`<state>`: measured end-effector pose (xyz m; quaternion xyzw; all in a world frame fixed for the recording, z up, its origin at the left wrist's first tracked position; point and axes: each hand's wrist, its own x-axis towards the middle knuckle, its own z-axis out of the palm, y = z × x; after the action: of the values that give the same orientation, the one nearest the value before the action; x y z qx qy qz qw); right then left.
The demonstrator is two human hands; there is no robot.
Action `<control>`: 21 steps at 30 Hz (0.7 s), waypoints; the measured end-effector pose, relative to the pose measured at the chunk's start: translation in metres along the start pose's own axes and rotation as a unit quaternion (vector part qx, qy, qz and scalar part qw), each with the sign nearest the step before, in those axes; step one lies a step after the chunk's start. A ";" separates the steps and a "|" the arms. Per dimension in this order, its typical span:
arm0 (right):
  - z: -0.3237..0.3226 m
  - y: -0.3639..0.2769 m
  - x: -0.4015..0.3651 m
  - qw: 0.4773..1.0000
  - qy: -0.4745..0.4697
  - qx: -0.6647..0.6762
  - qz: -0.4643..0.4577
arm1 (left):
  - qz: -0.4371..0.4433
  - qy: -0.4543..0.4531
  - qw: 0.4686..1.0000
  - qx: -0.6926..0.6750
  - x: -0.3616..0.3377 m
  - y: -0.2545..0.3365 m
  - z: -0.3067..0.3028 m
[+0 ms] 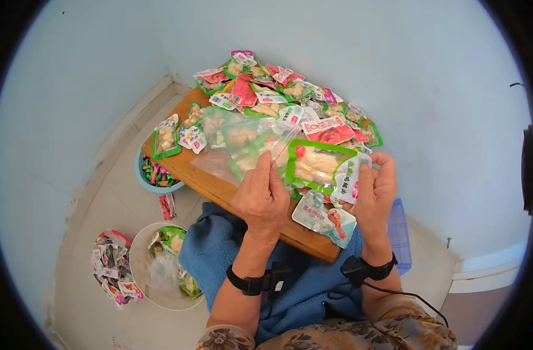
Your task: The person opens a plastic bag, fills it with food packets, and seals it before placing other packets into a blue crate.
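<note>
My left hand (260, 195) pinches the edge of a clear plastic bag (220, 125), which has a thin red line along its opening and green-edged packets inside. Between the thumb and fingers of my right hand (374, 186) is a green-edged snack packet (318, 168) with pale pieces showing through its window. That packet is held up at the bag's mouth, outside it as far as I can see. Below the packet, a white and teal snack packet (325, 217) lies near the front edge of the wooden table (225, 195).
A heap of snack packets (266, 81) covers the table's far side. To the left on the floor stand a blue basin (144, 179) of small wrapped sweets, a white bucket (139, 256) with packets, and a pile of packets (112, 268). A blue plastic crate (399, 233) is at right.
</note>
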<state>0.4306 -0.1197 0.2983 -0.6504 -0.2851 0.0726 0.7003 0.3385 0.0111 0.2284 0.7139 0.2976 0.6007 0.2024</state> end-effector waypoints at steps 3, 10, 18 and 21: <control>0.005 0.001 -0.004 1.000 0.007 0.018 0.005 | -0.014 -0.009 1.000 -0.006 -0.001 0.004 -0.002; 0.023 0.031 -0.015 0.999 -0.037 -0.026 0.030 | 0.037 -0.013 0.999 0.012 -0.006 0.005 0.003; 0.047 0.050 -0.015 0.979 -0.177 0.058 0.084 | 0.022 -0.042 0.998 -0.044 -0.008 0.008 -0.001; 0.058 0.054 -0.009 0.963 -0.223 0.092 0.119 | -0.004 -0.045 0.996 -0.072 -0.009 0.007 0.000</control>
<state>0.4087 -0.0657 0.2432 -0.5797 -0.3466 0.3244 0.6623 0.3386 0.0003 0.2265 0.7228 0.2470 0.5869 0.2686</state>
